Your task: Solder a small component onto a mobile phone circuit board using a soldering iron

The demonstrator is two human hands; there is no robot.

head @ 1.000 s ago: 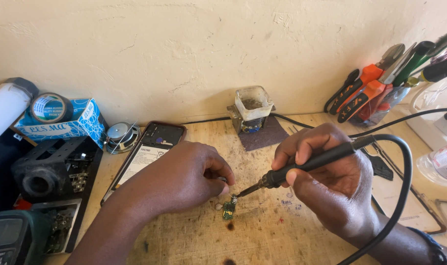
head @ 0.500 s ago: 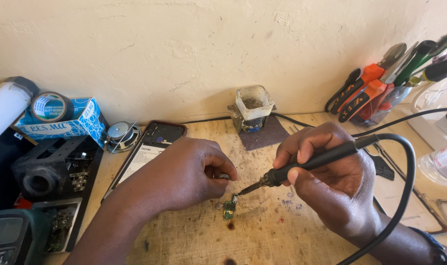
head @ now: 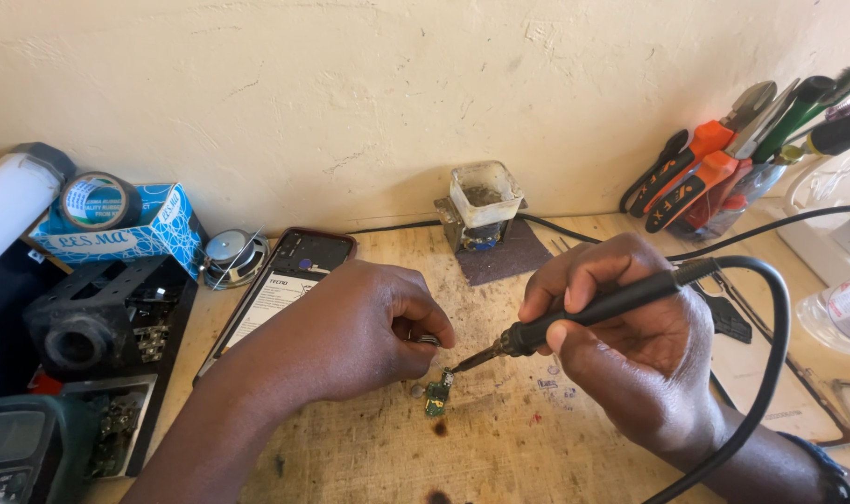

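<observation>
My right hand (head: pixel 635 350) grips a black soldering iron (head: pixel 574 315) like a pen, its tip resting on the top edge of a small green circuit board (head: pixel 436 398) that lies on the wooden bench (head: pixel 369 457). My left hand (head: pixel 355 327) hovers just left of the board with fingers curled, pinching a thin metal piece (head: pixel 428 340) between thumb and fingertips, close above the iron's tip. The iron's black cable (head: pixel 770 345) loops round my right wrist toward the back right.
An opened phone (head: pixel 285 280) lies behind my left hand. A small tub on a dark pad (head: pixel 485 201) stands at the wall. Pliers and screwdrivers (head: pixel 723 159) sit in a holder at right. Tape roll on a blue box (head: pixel 107 210), a small speaker (head: pixel 233 254) and black equipment (head: pixel 89 317) crowd the left.
Both hands stay almost still over the board. The iron's tip has shifted slightly down onto the board's top edge.
</observation>
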